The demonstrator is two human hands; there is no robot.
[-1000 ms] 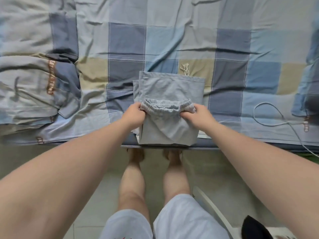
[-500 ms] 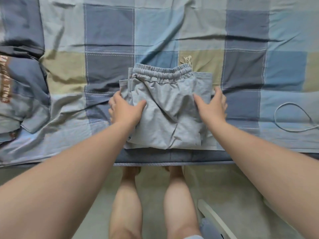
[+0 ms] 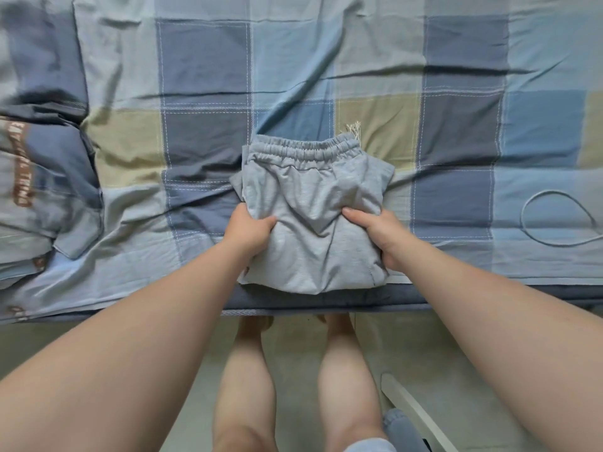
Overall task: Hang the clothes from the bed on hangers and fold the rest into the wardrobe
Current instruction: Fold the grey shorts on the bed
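- Checked bed cover (image 3: 208, 60) fills the view
- Folded grey shorts (image 3: 313, 197) sit at its near edge, waistband on the far side
- Left hand (image 3: 248, 228) clamps their left side, thumb on top
- Right hand (image 3: 380, 234) clamps their right side likewise

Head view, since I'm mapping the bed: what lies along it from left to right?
Blue lettered garment → left hand → folded grey shorts → right hand → white cable loop.

Both hands grip the folded grey shorts (image 3: 313, 223) at the bed's (image 3: 456, 76) near edge, left hand (image 3: 249, 231) and right hand (image 3: 380, 236) on opposite sides, waistband away.
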